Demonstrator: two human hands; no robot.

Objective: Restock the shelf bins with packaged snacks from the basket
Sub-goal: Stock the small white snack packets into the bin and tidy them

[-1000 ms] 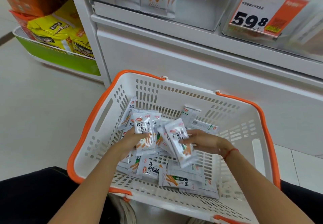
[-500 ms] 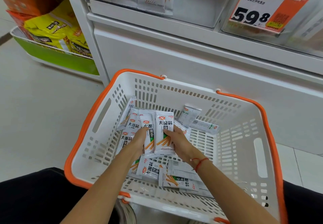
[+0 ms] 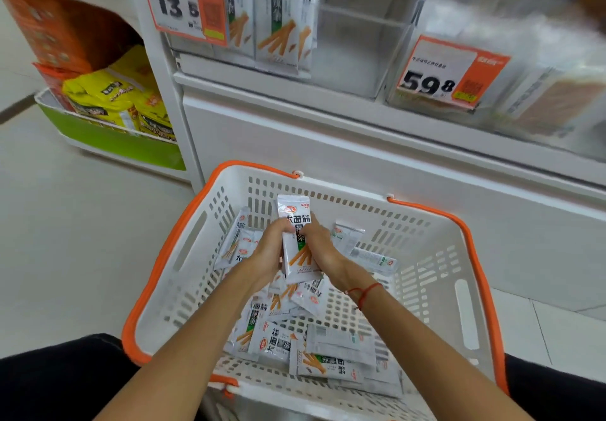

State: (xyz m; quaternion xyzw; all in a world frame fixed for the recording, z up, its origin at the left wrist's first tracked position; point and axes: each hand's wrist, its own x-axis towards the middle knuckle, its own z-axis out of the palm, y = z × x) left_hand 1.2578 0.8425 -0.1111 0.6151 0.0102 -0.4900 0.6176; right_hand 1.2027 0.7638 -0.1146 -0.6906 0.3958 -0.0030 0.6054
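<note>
A stack of snack packs (image 3: 296, 243) is held upright over the middle of the basket (image 3: 465, 305), clasped from both sides. The left hand (image 3: 270, 250) is curled round the stack's left edge, the right hand (image 3: 319, 246) round its right edge, fingers wrapped at the front. A red string (image 3: 364, 294) is worn on the right wrist. More loose packs (image 3: 328, 355) are seen lying flat on the basket floor below and nearer the camera, with a few propped against the far left wall. On the shelf above, the clear bin (image 3: 357, 26) is seen partly filled: matching packs (image 3: 283, 17) are stood at its left end behind the 13.5 price tag (image 3: 183, 3). A 59.8 tag (image 3: 449, 72) is fixed on the neighbouring bin to the right.
</note>
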